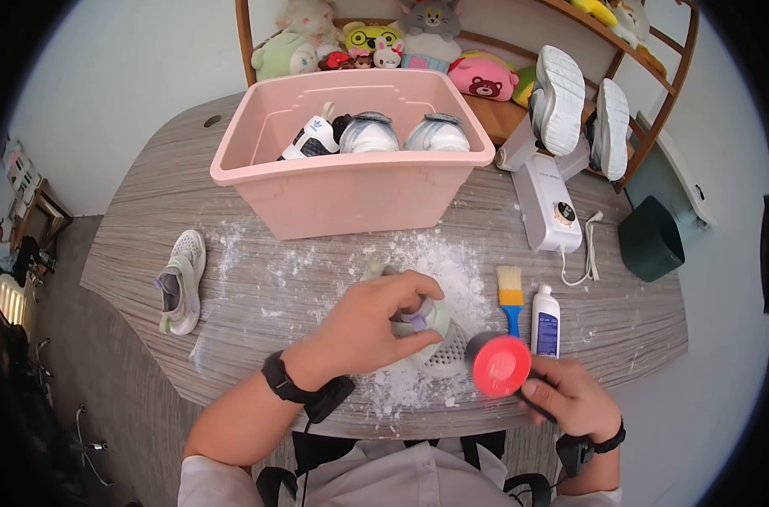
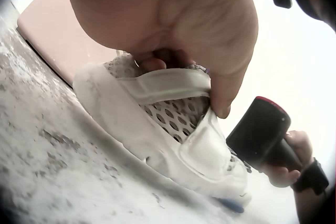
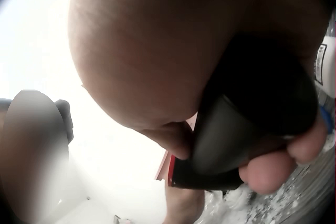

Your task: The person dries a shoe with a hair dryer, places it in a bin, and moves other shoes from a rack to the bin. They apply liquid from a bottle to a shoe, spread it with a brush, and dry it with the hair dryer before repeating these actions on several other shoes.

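Note:
My left hand point(image 1: 376, 317) grips a pale mesh sneaker point(image 2: 173, 116) at its collar. The thumb lies along one side and the fingertips curl into the opening. White powder coats the sneaker, which is held low over the powdered table. In my right hand point(image 1: 577, 401) is a black hair dryer point(image 2: 260, 132), gripped by its handle, with its round red end facing up in the head view. The dryer's body is close beside the sneaker's right end. A matching sneaker point(image 1: 182, 283) stands on the table at the left.
A pink bin point(image 1: 350, 198) with several shoes stands at the back of the table point(image 1: 139, 220). To the right are a brush point(image 1: 509, 296), a white bottle point(image 1: 546, 325), a white shoe dryer point(image 1: 549, 203) carrying two shoes, its cord, and a dark green bin point(image 1: 652, 241).

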Available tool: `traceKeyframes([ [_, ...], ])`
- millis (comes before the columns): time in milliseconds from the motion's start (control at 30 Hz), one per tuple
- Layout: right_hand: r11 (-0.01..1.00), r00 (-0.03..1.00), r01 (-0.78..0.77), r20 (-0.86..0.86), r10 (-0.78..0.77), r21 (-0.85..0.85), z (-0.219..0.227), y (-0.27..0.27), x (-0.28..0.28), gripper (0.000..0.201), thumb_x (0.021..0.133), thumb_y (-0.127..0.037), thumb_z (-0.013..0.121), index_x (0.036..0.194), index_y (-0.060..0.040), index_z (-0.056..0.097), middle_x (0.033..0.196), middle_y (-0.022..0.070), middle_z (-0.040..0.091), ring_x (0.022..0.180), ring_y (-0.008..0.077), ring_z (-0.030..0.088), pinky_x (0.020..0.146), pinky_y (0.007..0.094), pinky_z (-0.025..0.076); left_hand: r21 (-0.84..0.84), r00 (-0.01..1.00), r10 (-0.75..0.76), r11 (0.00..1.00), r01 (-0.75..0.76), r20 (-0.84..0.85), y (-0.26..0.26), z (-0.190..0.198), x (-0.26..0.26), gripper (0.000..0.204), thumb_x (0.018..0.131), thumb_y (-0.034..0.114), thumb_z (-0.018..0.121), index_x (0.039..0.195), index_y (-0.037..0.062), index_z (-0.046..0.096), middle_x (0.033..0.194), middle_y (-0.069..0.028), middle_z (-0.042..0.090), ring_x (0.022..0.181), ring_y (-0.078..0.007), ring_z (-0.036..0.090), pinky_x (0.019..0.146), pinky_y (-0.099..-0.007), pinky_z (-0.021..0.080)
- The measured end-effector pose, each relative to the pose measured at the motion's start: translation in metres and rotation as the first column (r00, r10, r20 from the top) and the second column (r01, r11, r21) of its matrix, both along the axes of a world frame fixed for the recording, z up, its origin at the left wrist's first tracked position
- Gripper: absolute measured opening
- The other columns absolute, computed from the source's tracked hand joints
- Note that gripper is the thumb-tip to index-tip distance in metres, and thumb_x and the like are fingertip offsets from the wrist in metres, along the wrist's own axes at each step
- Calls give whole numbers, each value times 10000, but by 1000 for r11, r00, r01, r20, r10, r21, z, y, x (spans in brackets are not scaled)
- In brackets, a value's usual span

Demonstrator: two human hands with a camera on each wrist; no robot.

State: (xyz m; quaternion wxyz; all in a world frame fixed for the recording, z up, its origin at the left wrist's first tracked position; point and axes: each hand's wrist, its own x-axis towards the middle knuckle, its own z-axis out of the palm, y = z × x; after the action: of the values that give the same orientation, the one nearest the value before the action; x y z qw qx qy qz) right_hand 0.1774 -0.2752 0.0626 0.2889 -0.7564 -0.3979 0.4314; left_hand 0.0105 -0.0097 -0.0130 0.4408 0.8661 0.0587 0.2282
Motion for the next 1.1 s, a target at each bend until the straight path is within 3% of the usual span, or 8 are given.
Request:
traceKeyframes([
  [33, 989, 989, 146, -27, -145, 20, -6, -1, -1, 316, 1066, -286, 596, 1127, 15, 670, 745, 49, 667, 597, 115, 630, 592, 276, 503, 0, 1000, -2, 1000, 2, -1, 0, -1, 0, 486, 762, 170, 932, 1164, 90, 672, 920, -91, 708, 783, -200, 664, 746, -320, 553],
  [233, 934, 916, 307, -324, -237, 185, -36, 6, -7, 347, 1082, -301, 574, 1182, 22, 653, 798, 47, 654, 606, 106, 600, 581, 273, 491, 164, 994, 13, 986, -31, 107, -5, -10, 5, 499, 716, 205, 944, 1166, 120, 747, 866, -54, 683, 758, -204, 661, 724, -327, 538],
  [367, 987, 976, 120, -194, -98, 107, -43, 3, 0, 352, 1094, -299, 552, 1225, 15, 641, 842, 38, 653, 633, 93, 587, 595, 263, 488, 271, 996, -31, 963, 8, 80, -2, 9, -1, 556, 700, 182, 918, 1218, 129, 723, 899, -21, 690, 876, -209, 670, 942, -405, 487],
  [500, 950, 947, 272, -215, -237, 153, -47, -6, 1, 350, 1096, -304, 547, 1218, 9, 646, 840, 35, 654, 629, 95, 588, 595, 268, 488, 304, 996, -95, 948, 89, 4, 10, 22, -10, 569, 709, 77, 832, 1258, 121, 690, 929, -13, 690, 959, -231, 663, 1053, -459, 410],
  [700, 915, 932, 322, -250, -262, 243, -55, -2, -8, 340, 1092, -295, 555, 1198, 14, 648, 838, 38, 662, 627, 101, 593, 598, 277, 494, 281, 991, -129, 951, 130, -22, 20, 21, -12, 530, 717, 44, 808, 1231, 103, 692, 903, -31, 707, 947, -251, 668, 974, -417, 490],
  [833, 969, 982, 138, -157, -106, 206, -53, 0, -7, 314, 1084, -277, 572, 1151, 21, 643, 815, 47, 659, 627, 99, 602, 595, 271, 492, 278, 996, -83, 956, 90, -37, 19, 16, -11, 518, 725, 81, 849, 1221, 105, 700, 859, -32, 705, 926, -247, 668, 879, -383, 532],
  [900, 973, 975, 186, -151, -165, 139, -53, 0, -7, 316, 1088, -283, 568, 1152, 18, 638, 841, 52, 665, 635, 100, 602, 599, 272, 496, 281, 992, 37, 960, -1, -124, 11, 18, -10, 522, 720, 109, 885, 1212, 115, 710, 832, -23, 697, 914, -243, 663, 829, -374, 535],
  [1100, 887, 927, 348, -254, -276, 305, -76, 13, -1, 333, 1098, -291, 554, 1179, 23, 625, 887, 59, 663, 648, 97, 588, 609, 263, 492, 381, 997, -70, 923, 58, 17, 15, 21, -8, 638, 670, 93, 906, 1263, 130, 672, 823, -28, 683, 811, -268, 665, 747, -397, 536],
])
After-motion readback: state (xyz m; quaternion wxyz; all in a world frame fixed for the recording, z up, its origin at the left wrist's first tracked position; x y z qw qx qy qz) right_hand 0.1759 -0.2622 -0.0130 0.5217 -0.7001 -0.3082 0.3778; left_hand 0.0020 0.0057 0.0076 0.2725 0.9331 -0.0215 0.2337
